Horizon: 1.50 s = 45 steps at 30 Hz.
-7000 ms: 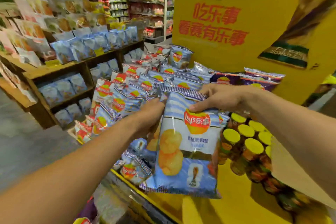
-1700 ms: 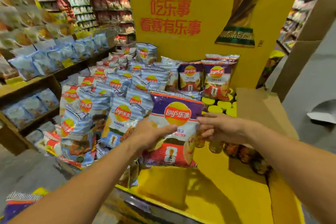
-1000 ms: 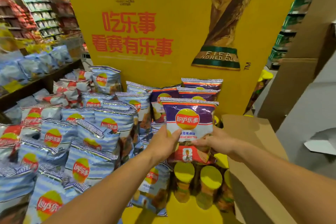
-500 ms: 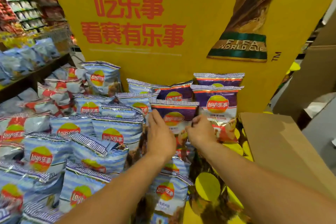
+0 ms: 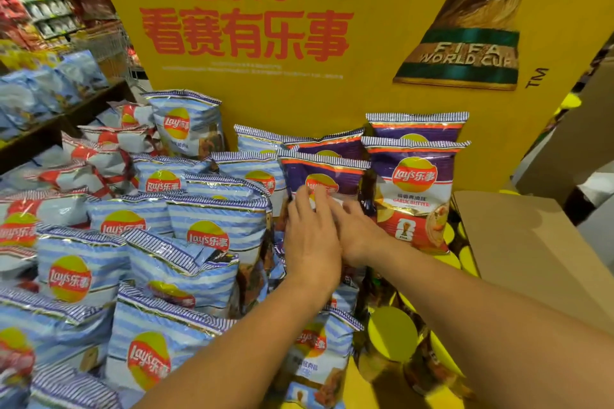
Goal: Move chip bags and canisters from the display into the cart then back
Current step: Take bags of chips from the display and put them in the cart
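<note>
A purple chip bag [image 5: 327, 173] stands upright in the display among other purple bags [image 5: 413, 189]. My left hand [image 5: 310, 242] lies flat against its front with straight fingers. My right hand [image 5: 357, 232] sits just beside and partly under the left, fingers stretched toward the same bag. Neither hand curls round anything. Blue striped chip bags [image 5: 206, 232] fill the display to the left. Canisters with yellow lids [image 5: 392, 332] stand low at the right, partly hidden by my right forearm.
A tall yellow display board [image 5: 365, 83] rises right behind the bags. A brown cardboard box flap [image 5: 518, 242] juts in at the right. Wooden shelves with more bags [image 5: 43, 93] run along the left, and store shelving stands behind them.
Both hands have let go of the purple bag, now standing in the row. Their fingers have straightened against its front. The view has moved closer to the display.
</note>
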Tool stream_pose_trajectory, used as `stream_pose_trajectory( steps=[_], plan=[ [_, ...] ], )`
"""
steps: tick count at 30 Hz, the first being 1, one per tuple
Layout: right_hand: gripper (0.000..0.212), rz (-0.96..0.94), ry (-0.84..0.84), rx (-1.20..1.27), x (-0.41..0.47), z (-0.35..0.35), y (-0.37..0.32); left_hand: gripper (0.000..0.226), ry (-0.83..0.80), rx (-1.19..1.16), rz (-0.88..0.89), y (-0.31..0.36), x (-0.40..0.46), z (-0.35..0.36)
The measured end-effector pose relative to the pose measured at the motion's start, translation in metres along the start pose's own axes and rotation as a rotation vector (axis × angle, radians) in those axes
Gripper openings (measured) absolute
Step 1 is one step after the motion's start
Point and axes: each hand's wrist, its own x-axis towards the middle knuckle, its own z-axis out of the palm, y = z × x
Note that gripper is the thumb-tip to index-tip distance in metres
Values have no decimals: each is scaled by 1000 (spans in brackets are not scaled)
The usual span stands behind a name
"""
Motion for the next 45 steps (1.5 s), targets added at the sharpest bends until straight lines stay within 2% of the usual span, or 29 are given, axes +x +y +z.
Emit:
stream_pose_trajectory(
  steps=[2, 5, 8, 11, 14, 19, 23, 29, 35, 41, 45],
  plan=[
    [85, -28, 1, 80, -9, -1, 2, 79, -135, 75, 21, -8, 0, 5],
    [72, -24, -13, 110, -22, -8, 10, 86, -460, 88, 12, -17, 15, 4],
    [55, -10, -56, 75, -36, -18, 13, 80, -546, 27, 23, -11, 17, -10],
    [30, -33, -68, 138, -53, -30, 10, 66, -498, -33, 20, -1, 5, -28],
    [17, -61, -97, 219, -68, -41, -2, 67, -443, -123, 0, 4, -15, -47],
    [19, -129, -159, 349, -101, -53, -38, 39, -346, -197, -84, -7, -55, -86],
    [23, -185, -214, 370, -126, -51, -71, 27, -258, -287, -183, -27, -96, -127],
    [20, -307, -308, 372, -157, -34, -144, 29, -175, -257, -322, -63, -159, -194],
    [17, -432, -453, 328, -198, 4, -221, 19, -49, -209, -466, -108, -233, -248],
    [25, -551, -572, 305, -263, 59, -295, 18, 40, -85, -558, -153, -331, -300],
    [18, -578, -665, 330, -306, 102, -335, 17, 42, -121, -638, -179, -403, -329]
  ],
)
